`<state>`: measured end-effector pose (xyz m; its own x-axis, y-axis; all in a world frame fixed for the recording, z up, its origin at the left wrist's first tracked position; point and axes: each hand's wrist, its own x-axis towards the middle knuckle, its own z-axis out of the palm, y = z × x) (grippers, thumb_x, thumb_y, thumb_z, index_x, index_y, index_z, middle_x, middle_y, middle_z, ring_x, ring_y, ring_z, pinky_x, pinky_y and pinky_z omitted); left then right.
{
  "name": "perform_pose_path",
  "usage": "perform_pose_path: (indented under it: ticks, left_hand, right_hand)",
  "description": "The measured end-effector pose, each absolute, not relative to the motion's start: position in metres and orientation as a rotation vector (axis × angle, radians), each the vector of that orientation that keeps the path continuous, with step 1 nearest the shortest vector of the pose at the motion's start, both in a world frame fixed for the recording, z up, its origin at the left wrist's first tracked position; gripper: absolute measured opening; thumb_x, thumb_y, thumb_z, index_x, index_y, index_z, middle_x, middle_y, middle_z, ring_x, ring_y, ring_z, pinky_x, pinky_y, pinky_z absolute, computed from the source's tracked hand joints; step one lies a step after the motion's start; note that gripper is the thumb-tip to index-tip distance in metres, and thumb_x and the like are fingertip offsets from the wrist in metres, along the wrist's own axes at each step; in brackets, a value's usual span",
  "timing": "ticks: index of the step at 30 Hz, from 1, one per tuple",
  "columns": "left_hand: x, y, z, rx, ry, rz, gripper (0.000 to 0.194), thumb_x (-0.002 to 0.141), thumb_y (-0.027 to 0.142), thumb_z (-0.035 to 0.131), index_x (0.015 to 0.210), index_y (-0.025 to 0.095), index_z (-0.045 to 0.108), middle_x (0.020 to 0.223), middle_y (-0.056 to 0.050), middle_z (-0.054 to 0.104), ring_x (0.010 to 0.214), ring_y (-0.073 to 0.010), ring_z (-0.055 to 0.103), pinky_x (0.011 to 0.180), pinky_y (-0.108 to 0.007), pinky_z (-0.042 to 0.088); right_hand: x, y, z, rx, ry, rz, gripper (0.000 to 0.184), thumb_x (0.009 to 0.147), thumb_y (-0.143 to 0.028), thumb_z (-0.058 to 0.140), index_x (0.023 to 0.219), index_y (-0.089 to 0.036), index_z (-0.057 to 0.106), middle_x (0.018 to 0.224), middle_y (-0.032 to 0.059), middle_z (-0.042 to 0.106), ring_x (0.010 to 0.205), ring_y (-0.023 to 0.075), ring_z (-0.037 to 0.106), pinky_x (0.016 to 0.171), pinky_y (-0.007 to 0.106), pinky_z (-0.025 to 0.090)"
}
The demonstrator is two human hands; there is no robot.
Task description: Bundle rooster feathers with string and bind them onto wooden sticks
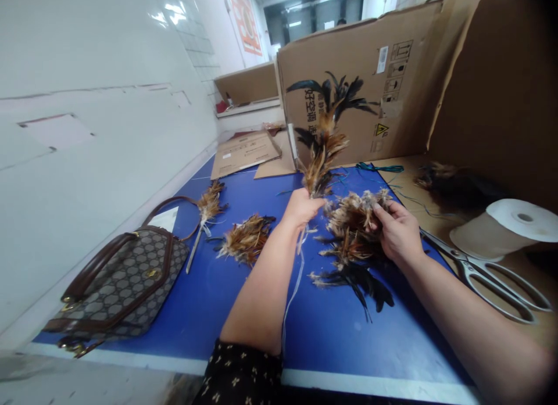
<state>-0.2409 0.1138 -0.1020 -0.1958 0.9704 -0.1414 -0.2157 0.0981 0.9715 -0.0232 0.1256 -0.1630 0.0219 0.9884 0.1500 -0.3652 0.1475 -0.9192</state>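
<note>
Head view: left fingers close round a roughly upright feather duster over the desk; right fingers pinch brown feathers, seemingly selecting; next probably calls for separating them gently.

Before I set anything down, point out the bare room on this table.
Bare blue tabletop shows between the handbag and the left forearm, and between both forearms, nearer you than the black feathers. It is crowded around the right hand, where feathers are heaped, and at the right, where scissors and a white spool sit close together.
</note>
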Motion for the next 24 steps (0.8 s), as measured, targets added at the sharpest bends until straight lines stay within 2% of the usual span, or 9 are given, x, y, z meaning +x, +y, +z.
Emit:
perform_pose_path:
  ticks: [4,7,9,12,16,21,24]
  left_hand:
    - [-0.238,0.114,-0.102,0.956,1.240,1.403,0.047,0.059,0.023,0.097,0.064,0.018,0.050,0.046,0.011,0.036,0.039,-0.0016,0.026,0.044,-0.021,0.013]
    - [-0.224,0.112,-0.107,1.018,1.123,1.311,0.055,0.060,0.038,0.099,0.062,0.019,0.047,0.047,0.011,0.033,0.039,-0.0015,0.023,0.043,-0.023,0.011]
    - [-0.212,0.111,-0.111,1.034,1.052,1.232,0.054,0.059,0.042,0.099,0.064,0.018,0.051,0.049,0.010,0.036,0.040,-0.0017,0.024,0.042,-0.024,0.012]
    - [-0.199,0.110,-0.116,1.001,1.012,1.190,0.050,0.061,0.040,0.099,0.069,0.015,0.057,0.049,0.008,0.040,0.040,-0.0017,0.026,0.042,-0.023,0.012]
    - [-0.201,0.110,-0.113,0.986,1.007,1.215,0.044,0.070,0.032,0.093,0.064,0.016,0.052,0.046,0.009,0.036,0.038,-0.0018,0.027,0.041,-0.022,0.013]
    - [-0.224,0.111,-0.101,0.974,1.088,1.307,0.047,0.077,0.026,0.085,0.061,0.021,0.041,0.043,0.011,0.031,0.035,-0.0022,0.028,0.041,-0.020,0.015]
    - [-0.236,0.111,-0.097,0.953,1.116,1.370,0.050,0.076,0.025,0.086,0.060,0.021,0.038,0.042,0.011,0.031,0.036,-0.0022,0.029,0.041,-0.019,0.015]
  right_hand:
    - [-0.025,0.123,-0.159,-0.799,-1.020,1.310,0.040,0.072,-0.046,0.091,0.094,-0.021,0.068,0.082,0.0002,0.070,0.050,0.0080,0.046,0.046,0.024,0.043]
    - [-0.029,0.120,-0.162,-0.812,-1.027,1.337,0.042,0.071,-0.045,0.093,0.096,-0.021,0.069,0.082,0.0011,0.072,0.049,0.0080,0.047,0.045,0.024,0.041]
    - [-0.031,0.119,-0.165,-0.823,-1.048,1.337,0.041,0.070,-0.044,0.093,0.095,-0.020,0.070,0.081,0.0006,0.071,0.049,0.0079,0.048,0.046,0.024,0.042]
    - [-0.032,0.117,-0.169,-0.805,-1.125,1.315,0.037,0.074,-0.044,0.091,0.094,-0.019,0.072,0.077,-0.0009,0.068,0.051,0.0078,0.049,0.047,0.023,0.041]
    - [-0.029,0.116,-0.169,-0.824,-1.257,1.273,0.031,0.083,-0.045,0.085,0.093,-0.018,0.074,0.068,-0.0016,0.064,0.050,0.0084,0.048,0.048,0.023,0.040]
    - [-0.027,0.119,-0.170,-0.882,-1.258,1.283,0.036,0.085,-0.047,0.081,0.104,-0.017,0.076,0.090,0.0044,0.073,0.052,0.0082,0.048,0.051,0.026,0.045]
    - [-0.027,0.121,-0.170,-0.879,-1.193,1.371,0.040,0.084,-0.049,0.081,0.107,-0.018,0.074,0.068,-0.0031,0.059,0.049,0.0076,0.039,0.045,0.023,0.037]
